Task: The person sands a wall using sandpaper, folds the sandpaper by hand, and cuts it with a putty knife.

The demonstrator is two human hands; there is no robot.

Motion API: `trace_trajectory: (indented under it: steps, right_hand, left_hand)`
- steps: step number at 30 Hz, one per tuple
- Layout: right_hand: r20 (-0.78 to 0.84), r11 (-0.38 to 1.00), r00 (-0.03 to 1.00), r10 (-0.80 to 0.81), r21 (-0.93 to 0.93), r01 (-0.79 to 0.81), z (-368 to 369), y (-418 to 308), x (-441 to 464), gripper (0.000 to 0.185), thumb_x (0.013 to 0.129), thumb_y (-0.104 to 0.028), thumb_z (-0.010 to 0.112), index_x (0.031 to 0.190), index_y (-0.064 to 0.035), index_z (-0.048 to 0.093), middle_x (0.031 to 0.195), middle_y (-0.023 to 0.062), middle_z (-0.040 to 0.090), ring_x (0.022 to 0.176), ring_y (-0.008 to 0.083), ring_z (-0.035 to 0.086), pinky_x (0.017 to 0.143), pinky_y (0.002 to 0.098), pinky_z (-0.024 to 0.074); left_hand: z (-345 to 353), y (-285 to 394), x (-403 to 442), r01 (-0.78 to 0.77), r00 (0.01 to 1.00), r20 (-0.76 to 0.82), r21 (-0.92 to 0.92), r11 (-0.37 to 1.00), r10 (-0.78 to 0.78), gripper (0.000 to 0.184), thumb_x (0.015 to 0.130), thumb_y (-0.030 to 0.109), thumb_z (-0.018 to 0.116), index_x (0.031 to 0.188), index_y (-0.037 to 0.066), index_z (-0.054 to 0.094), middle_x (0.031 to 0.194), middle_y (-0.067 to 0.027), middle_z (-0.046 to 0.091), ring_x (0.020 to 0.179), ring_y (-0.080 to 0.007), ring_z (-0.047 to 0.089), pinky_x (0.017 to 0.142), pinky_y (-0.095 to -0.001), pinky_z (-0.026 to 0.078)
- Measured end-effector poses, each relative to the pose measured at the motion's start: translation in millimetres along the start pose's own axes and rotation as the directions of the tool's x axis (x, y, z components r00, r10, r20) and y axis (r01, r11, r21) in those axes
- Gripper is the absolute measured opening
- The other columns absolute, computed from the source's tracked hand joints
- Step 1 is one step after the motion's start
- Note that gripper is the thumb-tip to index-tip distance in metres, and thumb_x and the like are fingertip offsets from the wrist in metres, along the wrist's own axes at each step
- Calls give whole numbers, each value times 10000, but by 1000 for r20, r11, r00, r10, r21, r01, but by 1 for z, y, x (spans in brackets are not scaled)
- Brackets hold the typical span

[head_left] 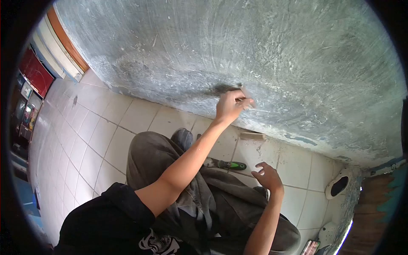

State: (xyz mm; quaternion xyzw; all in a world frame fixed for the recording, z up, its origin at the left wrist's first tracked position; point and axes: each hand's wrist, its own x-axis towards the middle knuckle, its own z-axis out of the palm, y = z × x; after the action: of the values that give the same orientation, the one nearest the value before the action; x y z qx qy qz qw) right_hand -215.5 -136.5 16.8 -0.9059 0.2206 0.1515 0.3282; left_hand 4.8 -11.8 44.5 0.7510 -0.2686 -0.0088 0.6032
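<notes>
My left hand [233, 105] is against the grey wall [204, 51], fingers closed round a thin flat piece [245, 92] that is blurred and partly hidden. Dark smudging shows on the wall beside it. Lower right, my right hand [267, 176] hovers over the floor near my knee, fingers apart and curved, with nothing in it. A scraper with a green and black handle [234, 165] lies on the tiles between my hands. Close to the wall's foot rests a beige block [252, 136].
My bent legs [157, 157] fill the lower middle, above white floor tiles [114, 136]. At right are a pale object with a dark oval opening [339, 187], a perforated white item [327, 233] and a small box [310, 247]. A cabinet [27, 110] stands far left.
</notes>
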Motion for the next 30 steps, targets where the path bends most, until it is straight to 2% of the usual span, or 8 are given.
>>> trace_trajectory:
  steps: [1, 2, 6, 8, 13, 18, 23, 30]
  right_hand:
    - [3, 1000, 1000, 6, -3, -6, -1, -3, 1, 372, 723, -315, 644, 1032, -119, 576, 896, 130, 615, 915, 282, 569, 809, 389, 436]
    - [4, 1000, 1000, -7, -1, 7, -2, -5, 2, 372, 723, -315, 644, 1032, -119, 576, 896, 130, 615, 915, 282, 569, 809, 389, 436]
    - [32, 1000, 999, -9, -29, 10, -6, -7, 0, 437, 730, -311, 636, 1083, -66, 555, 928, 162, 632, 918, 293, 597, 797, 365, 452]
    - [48, 999, 999, -2, -33, 3, -4, -6, -1, 436, 730, -310, 635, 1083, -67, 556, 930, 162, 632, 917, 293, 597, 795, 366, 454]
    - [30, 999, 999, 38, -3, -38, -3, -7, 0, 388, 719, -316, 641, 1045, -113, 583, 900, 134, 624, 929, 276, 572, 818, 379, 436]
    - [17, 999, 999, 41, -5, -41, -4, -8, -2, 382, 719, -305, 641, 1044, -111, 587, 895, 142, 624, 917, 274, 580, 810, 385, 442]
    - [27, 1000, 999, 25, 1, -25, -4, -6, -2, 384, 724, -304, 640, 1052, -110, 586, 890, 145, 624, 899, 280, 588, 804, 387, 446]
    - [21, 1000, 1000, 3, -10, -3, -1, -9, 2, 372, 724, -299, 641, 1033, -102, 581, 880, 148, 618, 893, 287, 579, 796, 379, 445]
  left_hand:
    - [-3, -3, -1, 19, 999, 28, 1, 1000, -19, 136, 763, 234, 618, 697, 133, 682, 658, -15, 642, 608, -163, 608, 576, -308, 451]
    - [-3, -8, -7, 109, 991, 53, 258, 960, -126, 234, 725, 304, 651, 712, 72, 679, 688, -56, 650, 573, -101, 594, 538, -259, 434]
    - [3, 3, -10, 78, 997, -10, 358, 931, -80, 231, 728, 315, 639, 703, 90, 681, 635, -57, 636, 561, -123, 594, 537, -268, 432]
    - [0, 14, -3, 69, 994, -87, 104, 992, -60, 214, 725, 308, 641, 706, 100, 682, 634, -55, 636, 577, -137, 604, 535, -265, 430]
    - [11, -11, -15, 86, 996, -48, 300, 950, -75, 183, 751, 263, 624, 732, 91, 684, 674, -42, 657, 581, -130, 636, 541, -240, 450]
    - [18, -21, -16, 181, 983, -15, -81, 980, -183, 178, 750, 163, 646, 731, -13, 655, 682, -94, 655, 548, -148, 634, 488, -234, 453]
    - [26, -23, -15, 171, 984, -45, -25, 985, -172, 164, 744, 119, 659, 716, -42, 642, 697, -110, 653, 544, -154, 630, 471, -237, 458]
    - [25, -8, -20, 270, 961, 3, -239, 933, -278, 173, 772, 128, 630, 733, -41, 636, 727, -85, 649, 542, -159, 631, 444, -214, 470]
